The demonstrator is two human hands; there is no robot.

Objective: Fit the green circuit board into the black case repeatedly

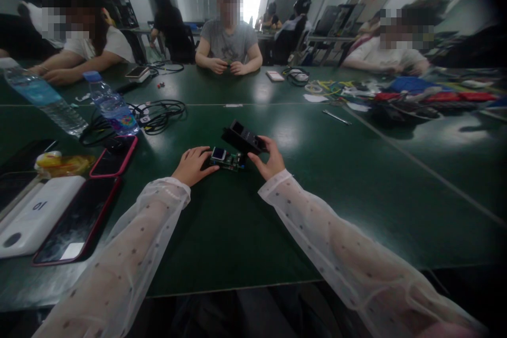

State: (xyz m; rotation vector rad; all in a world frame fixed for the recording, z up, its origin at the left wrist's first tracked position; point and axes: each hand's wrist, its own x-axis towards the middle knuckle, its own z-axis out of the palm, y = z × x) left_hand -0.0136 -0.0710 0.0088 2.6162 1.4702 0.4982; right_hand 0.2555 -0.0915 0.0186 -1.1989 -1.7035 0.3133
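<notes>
A small green circuit board (229, 160) with a square dark screen rests on the green table in front of me. My left hand (193, 165) is at its left end, thumb and fingers around the edge. Just behind and above the board, a black rectangular case (242, 136) with a window and small holes is tilted. My right hand (271, 158) grips the case's right end between thumb and fingers. The case's lower edge overlaps the area beside the board's right end.
Phones (79, 222), a white power bank (39, 214) and two water bottles (113, 103) are at left, near coiled black cables (164, 116). Tweezers (336, 117) and a heap of cables and cloth (415, 95) lie at right. People sit across the table (356, 195).
</notes>
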